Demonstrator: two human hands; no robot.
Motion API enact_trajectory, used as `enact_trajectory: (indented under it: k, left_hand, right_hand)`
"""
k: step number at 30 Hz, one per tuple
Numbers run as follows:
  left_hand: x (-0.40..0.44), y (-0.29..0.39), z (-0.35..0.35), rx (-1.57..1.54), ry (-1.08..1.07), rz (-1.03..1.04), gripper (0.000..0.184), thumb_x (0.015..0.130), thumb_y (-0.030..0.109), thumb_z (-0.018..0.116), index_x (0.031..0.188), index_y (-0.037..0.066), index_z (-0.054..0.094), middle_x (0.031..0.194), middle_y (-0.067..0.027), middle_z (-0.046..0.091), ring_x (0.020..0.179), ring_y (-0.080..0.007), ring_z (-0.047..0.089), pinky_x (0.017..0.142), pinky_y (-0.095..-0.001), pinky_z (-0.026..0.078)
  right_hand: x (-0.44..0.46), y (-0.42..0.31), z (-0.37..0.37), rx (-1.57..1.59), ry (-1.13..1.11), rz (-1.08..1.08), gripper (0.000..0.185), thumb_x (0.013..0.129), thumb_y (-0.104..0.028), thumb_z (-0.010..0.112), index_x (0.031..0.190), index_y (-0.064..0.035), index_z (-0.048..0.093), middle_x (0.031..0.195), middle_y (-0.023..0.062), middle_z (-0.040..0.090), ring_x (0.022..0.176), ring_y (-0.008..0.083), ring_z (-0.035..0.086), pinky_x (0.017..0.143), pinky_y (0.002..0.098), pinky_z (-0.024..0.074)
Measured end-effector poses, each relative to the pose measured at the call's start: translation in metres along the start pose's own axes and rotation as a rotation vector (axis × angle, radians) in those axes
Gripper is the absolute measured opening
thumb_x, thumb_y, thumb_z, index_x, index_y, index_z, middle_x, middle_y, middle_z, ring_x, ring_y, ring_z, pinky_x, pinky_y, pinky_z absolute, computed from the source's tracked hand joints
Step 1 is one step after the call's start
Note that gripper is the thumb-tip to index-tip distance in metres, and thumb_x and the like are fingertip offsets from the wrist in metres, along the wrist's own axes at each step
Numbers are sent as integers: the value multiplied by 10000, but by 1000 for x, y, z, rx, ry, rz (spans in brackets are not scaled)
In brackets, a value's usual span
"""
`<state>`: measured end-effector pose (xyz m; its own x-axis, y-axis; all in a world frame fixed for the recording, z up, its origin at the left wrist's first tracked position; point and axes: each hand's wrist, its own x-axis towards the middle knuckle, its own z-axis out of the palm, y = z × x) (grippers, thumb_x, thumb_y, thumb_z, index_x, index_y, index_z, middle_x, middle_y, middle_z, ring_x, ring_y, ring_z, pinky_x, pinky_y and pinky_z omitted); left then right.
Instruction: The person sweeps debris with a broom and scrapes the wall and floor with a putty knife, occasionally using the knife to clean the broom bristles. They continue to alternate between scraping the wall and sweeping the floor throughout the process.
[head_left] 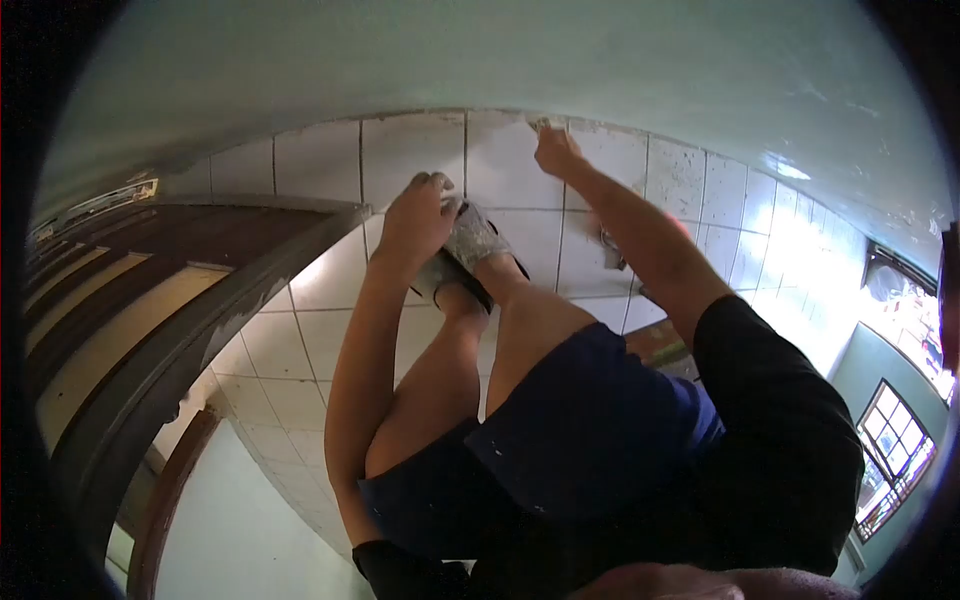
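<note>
My right hand (558,153) reaches forward to where the white tiled floor (515,180) meets the pale green wall (480,55). Its fingers are closed on a small, pale, flat-looking piece (545,124), too small and blurred to name, touching or close to the wall's bottom edge. My left hand (414,222) hangs loosely bent just beside my grey, spattered shoe (474,236). Nothing shows between its fingers and thumb, which are a little apart. Whether it touches the shoe I cannot tell.
At left stands a dark wooden slatted door or frame (190,320) with a grey edge. Small objects (612,250) lie on the tiles beyond my right forearm, partly hidden by it. A barred window (893,450) is at far right. Dirt and specks mark the tiles along the wall.
</note>
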<state>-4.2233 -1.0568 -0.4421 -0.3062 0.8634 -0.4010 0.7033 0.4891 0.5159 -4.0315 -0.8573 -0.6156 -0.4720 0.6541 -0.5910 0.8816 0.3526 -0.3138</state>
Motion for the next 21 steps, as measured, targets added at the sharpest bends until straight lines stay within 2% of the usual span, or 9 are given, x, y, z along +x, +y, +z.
enact_trajectory:
  k: [2,7,10,12,13,17,18,20,21]
  left_hand:
    - [5,1,-7,-7,23,4,278,902,222,669,1120,59,611,1122,-162,626,1032,-362,644,895,-445,529]
    - [-4,-3,4,23,-31,-18,285,904,231,666,1121,56,611,1101,-172,632,1022,-369,645,886,-447,532]
    - [-2,-6,-6,29,-22,-7,296,903,233,669,1124,45,613,1105,-183,631,1025,-373,646,885,-443,532]
    - [-4,-8,-5,35,-40,-59,301,907,232,666,1127,33,615,1112,-185,631,1030,-371,646,881,-440,533]
    - [-4,-10,-2,33,-44,-60,301,907,232,666,1127,33,615,1112,-185,631,1030,-371,646,881,-440,533]
    - [0,-15,1,87,10,-23,306,913,232,663,1137,29,618,1111,-175,637,1027,-363,650,875,-439,536]
    - [-2,-13,3,94,10,-11,312,914,232,663,1142,23,616,1112,-173,638,1026,-359,652,875,-438,538]
    - [-8,-7,2,87,-43,-31,319,912,235,665,1140,18,616,1115,-172,637,1025,-354,654,877,-437,538]
    - [-6,-5,-2,83,-70,-48,326,910,239,668,1139,13,616,1118,-170,637,1024,-350,656,879,-435,539]
  right_hand:
    - [0,-9,-2,16,130,-1,281,881,-58,506,1097,20,667,1087,296,677,1062,447,659,901,494,552]
    - [1,-27,-3,108,104,119,280,898,-81,500,1114,9,656,1083,276,685,1029,434,674,878,498,560]
    - [-15,-8,25,65,224,-61,296,924,-119,456,1129,-26,648,1003,245,696,930,424,686,812,532,559]
    - [-57,16,39,-64,37,-62,370,927,-106,459,1281,-56,554,1012,243,692,924,428,682,822,532,557]
    - [-91,26,41,-12,83,-206,476,914,-89,474,1389,-66,442,1034,260,688,930,437,683,832,529,560]
    - [-128,26,43,-69,-148,-32,513,906,-64,476,1415,-48,413,1025,262,689,937,436,685,815,535,564]
    - [-117,31,56,-20,54,-170,411,913,-78,472,1319,-28,510,1009,261,688,927,436,686,808,535,564]
    - [-77,26,52,-31,22,-135,276,918,-112,480,1141,4,594,975,261,685,894,434,687,791,527,568]
    - [-54,16,44,4,141,-188,211,888,-96,504,1042,3,609,930,269,682,858,444,682,763,538,563]
